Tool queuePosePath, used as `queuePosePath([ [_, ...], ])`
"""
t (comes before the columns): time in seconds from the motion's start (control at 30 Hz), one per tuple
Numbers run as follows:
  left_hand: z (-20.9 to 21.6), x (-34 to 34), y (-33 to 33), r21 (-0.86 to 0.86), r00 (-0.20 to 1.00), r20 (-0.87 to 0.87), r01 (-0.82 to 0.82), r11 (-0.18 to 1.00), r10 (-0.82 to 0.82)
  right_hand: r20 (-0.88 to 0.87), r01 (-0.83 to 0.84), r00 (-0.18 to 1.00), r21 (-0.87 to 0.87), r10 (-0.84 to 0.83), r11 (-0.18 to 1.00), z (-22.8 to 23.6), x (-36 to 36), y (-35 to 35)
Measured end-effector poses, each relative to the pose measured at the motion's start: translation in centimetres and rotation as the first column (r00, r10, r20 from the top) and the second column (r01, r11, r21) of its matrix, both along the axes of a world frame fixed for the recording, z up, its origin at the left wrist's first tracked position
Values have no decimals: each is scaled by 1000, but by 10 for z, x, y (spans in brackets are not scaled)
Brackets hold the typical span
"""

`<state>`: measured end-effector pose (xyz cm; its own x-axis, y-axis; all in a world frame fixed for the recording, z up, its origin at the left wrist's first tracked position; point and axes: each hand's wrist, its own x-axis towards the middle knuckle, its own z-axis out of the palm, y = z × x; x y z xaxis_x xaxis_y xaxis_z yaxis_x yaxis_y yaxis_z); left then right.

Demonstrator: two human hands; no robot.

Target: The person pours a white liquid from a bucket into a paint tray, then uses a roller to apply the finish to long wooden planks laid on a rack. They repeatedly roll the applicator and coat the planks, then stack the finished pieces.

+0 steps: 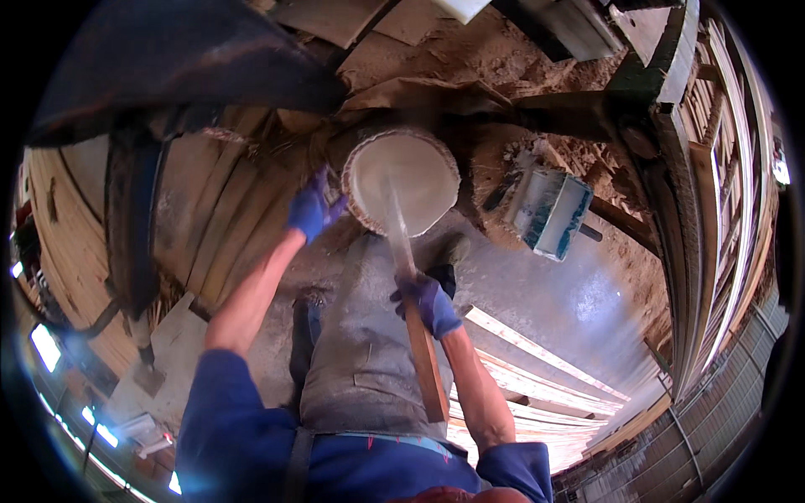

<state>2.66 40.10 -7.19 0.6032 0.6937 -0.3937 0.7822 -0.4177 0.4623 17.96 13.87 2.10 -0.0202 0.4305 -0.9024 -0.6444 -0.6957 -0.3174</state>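
Just ahead of the person's legs sits the round bucket [358, 217], its rim crusted, its pale contents [423, 180] open to view, and the wooden stick [403, 256] is dipped right into them! Right hand [428, 303] on the shaft, gloved grip wrapped firmly round the wood; left hand [317, 207] up at the bucket's left side, and whether that grip pinches the rim or merely rests beside it, I can't tell. Progress? Stick in, contents looking fairly smooth, so this appears to be mid-work; how much remains, the surface doesn't reveal. Out to the right, a blue-and-white tray [555, 214] tilts beside sawdust [599, 168]. Below stretches grey floor [537, 289], shining under the light, with pale wood strips [524, 402] laid along it. Timber stacks [71, 251] flank the scene, and dark machinery [193, 63] looms upper left.
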Motion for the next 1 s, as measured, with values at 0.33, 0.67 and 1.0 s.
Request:
queuePosePath([
  [0.33, -141, 68, 58, -178, 994, -112, -15, 984, -5, 579, -570, 391, -459, 716, 682, -5, 21, -62],
  [0.67, 24, 45, -57, -71, 979, -82, -192, 979, 186, 586, -644, 423, -342, 691, 685, 35, 25, -59],
  [1.0, 212, 91, -122, 180, 857, -75, -491, 853, 509, 824, -868, 362, 127, 436, 480, 28, 45, -24],
])
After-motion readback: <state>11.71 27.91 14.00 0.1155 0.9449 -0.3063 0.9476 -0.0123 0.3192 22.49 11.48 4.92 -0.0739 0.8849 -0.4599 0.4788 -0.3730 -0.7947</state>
